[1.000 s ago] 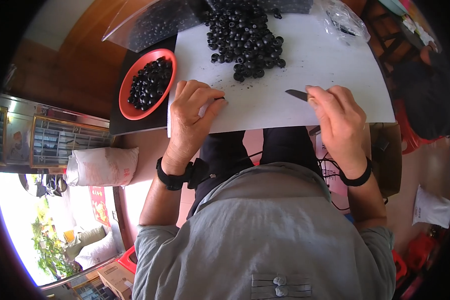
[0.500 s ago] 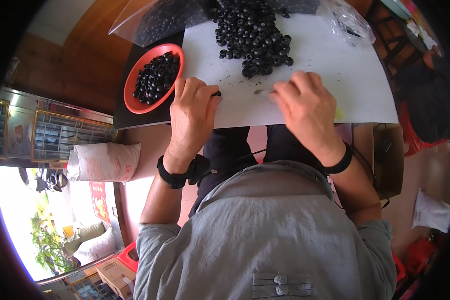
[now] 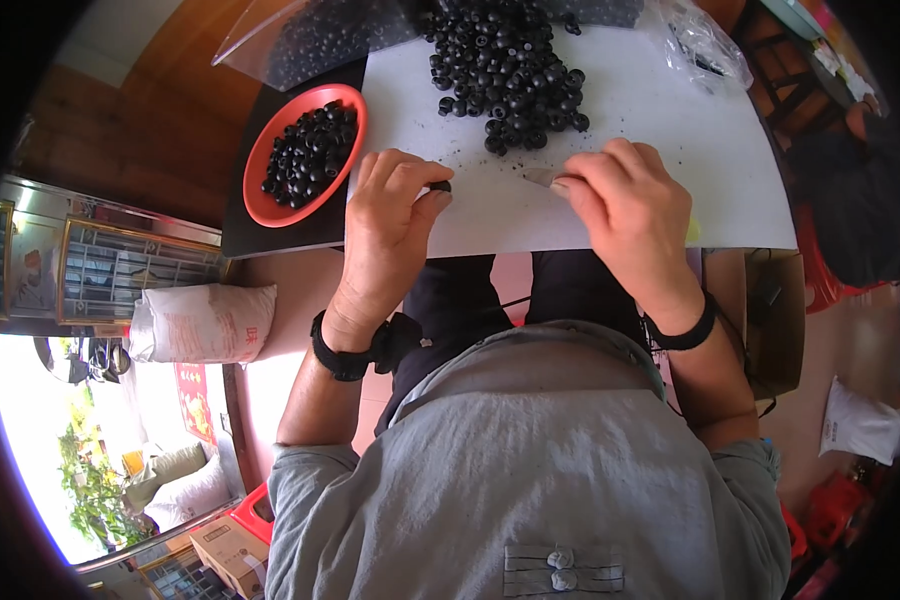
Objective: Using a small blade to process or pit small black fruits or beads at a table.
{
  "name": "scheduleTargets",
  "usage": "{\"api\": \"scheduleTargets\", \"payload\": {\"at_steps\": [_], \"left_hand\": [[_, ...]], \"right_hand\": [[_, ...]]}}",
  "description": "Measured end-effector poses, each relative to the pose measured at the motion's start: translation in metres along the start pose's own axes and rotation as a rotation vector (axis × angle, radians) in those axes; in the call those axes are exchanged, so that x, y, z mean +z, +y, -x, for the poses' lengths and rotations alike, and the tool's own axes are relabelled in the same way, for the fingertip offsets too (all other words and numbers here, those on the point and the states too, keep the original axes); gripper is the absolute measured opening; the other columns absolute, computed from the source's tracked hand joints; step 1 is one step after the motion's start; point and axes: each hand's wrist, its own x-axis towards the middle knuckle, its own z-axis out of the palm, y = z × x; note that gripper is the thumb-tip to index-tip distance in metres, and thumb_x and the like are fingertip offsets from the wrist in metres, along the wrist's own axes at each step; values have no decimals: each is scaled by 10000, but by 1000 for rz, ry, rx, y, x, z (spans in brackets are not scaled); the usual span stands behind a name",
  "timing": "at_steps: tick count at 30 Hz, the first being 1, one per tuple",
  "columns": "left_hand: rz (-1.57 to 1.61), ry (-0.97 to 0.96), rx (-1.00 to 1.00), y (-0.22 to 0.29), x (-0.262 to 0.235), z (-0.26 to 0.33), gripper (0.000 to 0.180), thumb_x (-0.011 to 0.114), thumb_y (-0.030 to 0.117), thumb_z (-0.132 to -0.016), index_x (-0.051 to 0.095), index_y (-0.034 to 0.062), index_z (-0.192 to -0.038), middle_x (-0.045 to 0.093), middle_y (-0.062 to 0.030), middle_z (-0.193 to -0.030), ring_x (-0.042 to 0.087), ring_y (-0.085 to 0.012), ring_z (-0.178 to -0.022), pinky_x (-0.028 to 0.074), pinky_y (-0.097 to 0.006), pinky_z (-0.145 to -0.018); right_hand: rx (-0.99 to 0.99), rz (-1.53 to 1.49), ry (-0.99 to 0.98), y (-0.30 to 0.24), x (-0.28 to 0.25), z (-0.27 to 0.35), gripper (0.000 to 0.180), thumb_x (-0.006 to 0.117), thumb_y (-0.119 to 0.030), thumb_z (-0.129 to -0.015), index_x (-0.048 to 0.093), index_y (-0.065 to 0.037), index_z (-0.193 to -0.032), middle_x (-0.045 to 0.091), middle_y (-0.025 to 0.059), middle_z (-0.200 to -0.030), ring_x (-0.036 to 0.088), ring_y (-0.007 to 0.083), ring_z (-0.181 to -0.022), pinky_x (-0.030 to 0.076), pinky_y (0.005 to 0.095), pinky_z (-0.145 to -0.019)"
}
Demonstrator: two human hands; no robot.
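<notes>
My left hand (image 3: 392, 215) rests on the near edge of the white sheet (image 3: 670, 120) and pinches a small black ring-shaped part (image 3: 439, 187) between thumb and fingers. To its right, my right hand (image 3: 625, 205) grips a small metal blade (image 3: 540, 177) whose tip points left toward that part. A heap of the same black parts (image 3: 510, 70) lies on the sheet just beyond both hands. A red bowl (image 3: 260, 190) holding more black parts sits to the left of my left hand on a black mat.
A clear plastic bag (image 3: 300, 40) of black parts lies at the far left, another clear bag (image 3: 705, 45) at the far right. A white sack (image 3: 205, 322) lies on the floor at left. A dark-clothed person (image 3: 860, 210) sits at right.
My right hand has slid left along the sheet with the blade, closing in on my left hand. My left hand has stayed at the sheet's edge and now shows a black part at its fingertips.
</notes>
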Motion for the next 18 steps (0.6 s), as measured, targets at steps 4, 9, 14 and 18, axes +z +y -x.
{"api": "scheduleTargets", "payload": {"at_steps": [4,9,14,18], "left_hand": [[933,-97,-396,11,6,-3,215,690,12,-975,741,-27,-1180,688,-65,-1029,631,-157,-866,521,-286,-742],[1369,-115,-429,16,33,-9,265,641,2,-1019,712,-77,-1262,685,-106,-1060,630,-167,-878,531,-302,-726],[1403,-90,-477,19,37,-9,271,618,-22,-1022,724,-50,-1270,674,-107,-1076,632,-188,-899,545,-308,-744],[1370,-107,-396,15,40,-5,283,611,-34,-1018,727,-40,-1276,657,-103,-1113,631,-189,-911,542,-306,-746]], "right_hand": [[187,-387,9,-6,-10,1,136,808,-136,-891,699,-56,-907,662,58,-763,628,215,-638,484,335,-555],[424,-656,-118,-11,-16,-2,174,755,-141,-972,681,-12,-881,609,77,-659,516,151,-544,425,297,-531],[400,-565,-180,-10,-15,-1,211,722,-166,-1003,669,-12,-868,551,55,-629,477,132,-548,375,306,-519],[402,-481,-174,-11,-14,-4,294,749,-208,-982,613,-44,-779,584,111,-611,519,244,-487,395,373,-488]]}}
